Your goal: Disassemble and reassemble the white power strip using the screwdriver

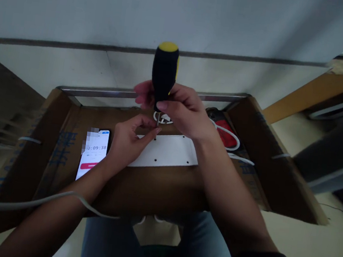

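Observation:
My right hand grips a black-and-yellow screwdriver, held upright, its fingers around the lower handle. The metal shaft points down at a long white flat housing that has several small dark holes in its upper face. My left hand is pinched beside the screwdriver's tip, over the far edge of the housing. Whatever lies between its thumb and finger is too small to make out. The left end of the housing is hidden behind the left hand, the right end behind the right forearm.
Under everything lies an open cardboard box with raised side flaps. A phone showing a timer is at the left. A white cable loops over a red and black object at the right. Another white cable crosses the left forearm.

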A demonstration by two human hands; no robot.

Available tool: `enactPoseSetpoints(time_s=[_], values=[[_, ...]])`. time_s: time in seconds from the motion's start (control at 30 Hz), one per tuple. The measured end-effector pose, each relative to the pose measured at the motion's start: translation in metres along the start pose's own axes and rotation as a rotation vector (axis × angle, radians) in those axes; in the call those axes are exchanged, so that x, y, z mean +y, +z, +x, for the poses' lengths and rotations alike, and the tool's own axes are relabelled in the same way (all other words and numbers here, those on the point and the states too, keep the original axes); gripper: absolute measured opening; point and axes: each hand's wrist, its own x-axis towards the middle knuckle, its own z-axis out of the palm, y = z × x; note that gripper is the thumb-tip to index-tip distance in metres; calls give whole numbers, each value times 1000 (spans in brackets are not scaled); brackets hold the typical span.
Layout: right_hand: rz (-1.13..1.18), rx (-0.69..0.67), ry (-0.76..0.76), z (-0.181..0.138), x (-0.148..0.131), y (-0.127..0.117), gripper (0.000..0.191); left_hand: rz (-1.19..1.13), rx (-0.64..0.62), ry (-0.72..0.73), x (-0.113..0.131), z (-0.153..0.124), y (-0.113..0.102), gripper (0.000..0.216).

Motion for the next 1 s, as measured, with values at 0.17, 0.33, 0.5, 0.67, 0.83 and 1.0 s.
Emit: enactPoseSetpoints(time_s=[0.17, 0.33, 0.5, 0.67, 0.83, 1.0], values=[[-247, 115, -25, -3, -5, 6, 36, 16, 8, 67, -1, 0, 1, 17], [-372, 241, -91, -6, -11, 14, 45, 21, 25, 28, -6, 0, 1, 20], [-149, 1, -66, -1, -7, 1, 49, 23, -66, 67, -1, 2, -4, 13], [-298, 223, -1, 6, 3, -7, 54, 66, -195, 93, 1, 5, -9, 18], [-469, 421, -117, -4, -4, 7, 49, 227, -488, 145, -4, 3, -7, 75], [-626, 438, -259, -10, -9, 18, 51, 106, -240, 146, -5, -1, 4, 27]])
